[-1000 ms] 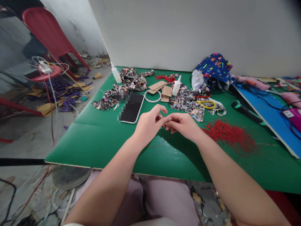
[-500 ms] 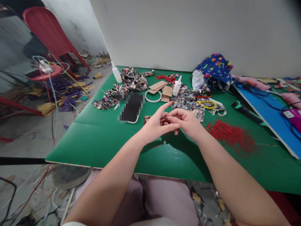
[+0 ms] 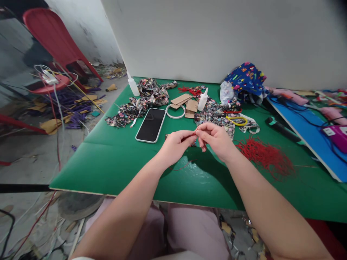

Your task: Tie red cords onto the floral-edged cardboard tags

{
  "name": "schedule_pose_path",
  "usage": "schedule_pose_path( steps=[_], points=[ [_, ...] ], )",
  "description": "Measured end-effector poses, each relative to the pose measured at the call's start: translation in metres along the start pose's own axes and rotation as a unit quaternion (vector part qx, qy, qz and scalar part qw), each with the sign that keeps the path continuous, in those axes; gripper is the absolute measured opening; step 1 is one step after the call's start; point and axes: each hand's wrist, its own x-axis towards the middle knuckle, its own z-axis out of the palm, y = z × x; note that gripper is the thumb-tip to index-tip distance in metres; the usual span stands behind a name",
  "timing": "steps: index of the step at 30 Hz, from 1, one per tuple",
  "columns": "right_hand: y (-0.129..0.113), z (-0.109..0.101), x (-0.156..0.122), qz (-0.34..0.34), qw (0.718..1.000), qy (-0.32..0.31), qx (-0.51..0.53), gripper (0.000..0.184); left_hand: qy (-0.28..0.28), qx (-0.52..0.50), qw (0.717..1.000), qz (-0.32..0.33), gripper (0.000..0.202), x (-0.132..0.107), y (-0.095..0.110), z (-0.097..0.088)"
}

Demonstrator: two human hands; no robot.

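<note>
Over the green table, my left hand (image 3: 175,145) and my right hand (image 3: 215,140) meet with their fingertips almost touching. Both are closed in a pinch on a thin red cord (image 3: 195,133), of which only a short bit shows between the fingers. A red strand (image 3: 184,167) curves across the table just below my left hand. Behind the hands lies a small dark patterned piece (image 3: 193,143), mostly covered by them. A heap of loose red cords (image 3: 267,157) is to the right of my right forearm.
Beyond the hands are a phone (image 3: 151,125), a white ring (image 3: 175,111), brown card pieces (image 3: 191,107), a squeeze bottle (image 3: 203,100), yellow-handled scissors (image 3: 238,121) and bunched floral fabric (image 3: 151,94). A black cutter (image 3: 283,130) and a blue board (image 3: 306,133) lie right.
My left index finger, stretched out before, has bent down into a pinch. The fingertips of both hands have drawn together on the red cord. The view has shifted slightly.
</note>
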Motion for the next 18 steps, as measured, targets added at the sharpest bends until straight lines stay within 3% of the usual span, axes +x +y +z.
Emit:
schedule_pose_path(
  steps=[9, 18],
  points=[
    [0.0026, -0.0023, 0.0038, -0.007, 0.997, 0.07, 0.021, 0.02, 0.083, 0.045, 0.996, -0.005, 0.027, -0.0008, -0.0014, -0.0038],
    [0.0054, -0.0042, 0.0041, -0.018, 0.995, 0.098, 0.021, 0.012, 0.14, 0.034, 0.989, -0.007, 0.026, -0.0002, -0.0019, -0.0051]
  ],
)
